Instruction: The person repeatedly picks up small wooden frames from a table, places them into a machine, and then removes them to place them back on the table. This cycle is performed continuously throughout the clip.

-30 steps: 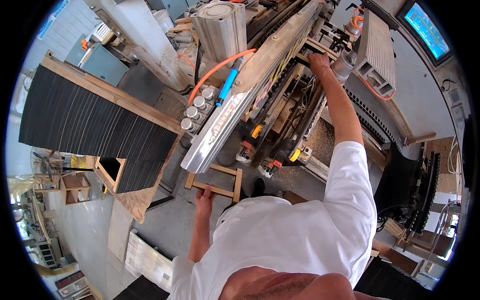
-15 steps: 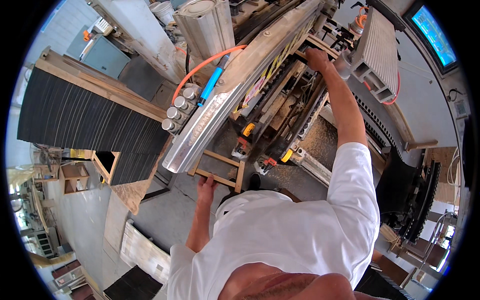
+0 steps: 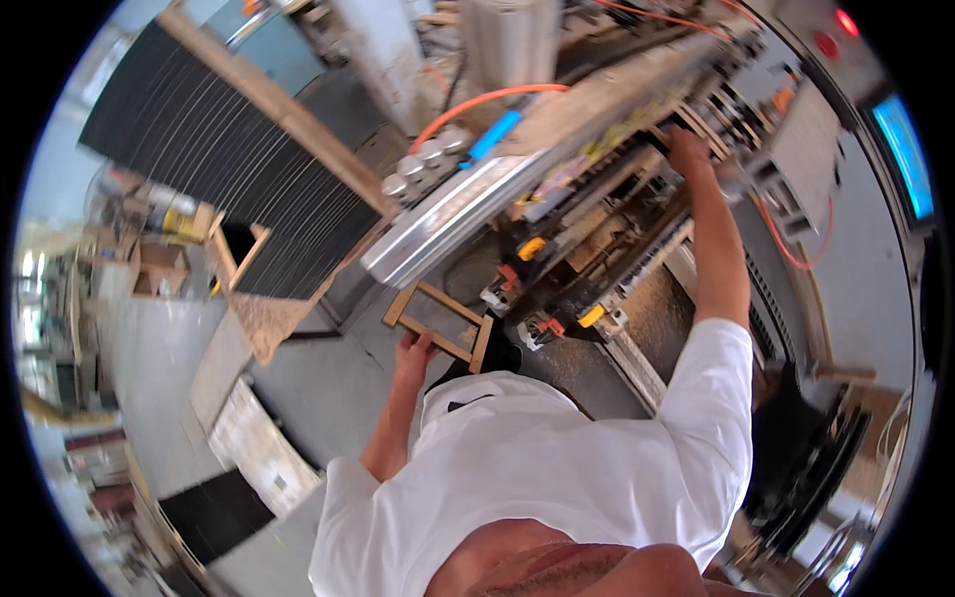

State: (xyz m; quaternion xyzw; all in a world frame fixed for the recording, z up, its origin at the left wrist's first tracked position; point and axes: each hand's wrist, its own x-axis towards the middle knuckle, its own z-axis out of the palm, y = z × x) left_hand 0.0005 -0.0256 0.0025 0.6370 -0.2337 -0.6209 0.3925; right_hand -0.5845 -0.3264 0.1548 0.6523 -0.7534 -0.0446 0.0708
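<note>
My left hand grips one rail of a small rectangular wooden frame, which hangs in front of my waist above the floor. Stretched far out, my right hand is closed at the far end of a machine with two long dark rails. A second wooden frame lies there between the machine parts, its near edge in my right fingers; blur and the hand hide part of it. Yellow and red clamp parts sit at the rails' near ends.
A heavy metal beam with an orange hose runs along the machine's left. Farther left stands a large stack of black slats. Sawdust covers the floor by the rails. A lit screen hangs at right.
The view has turned, so the machine and slat stack sit differently in the picture. Both hands keep their hold; the left-hand frame tilts slightly differently.
</note>
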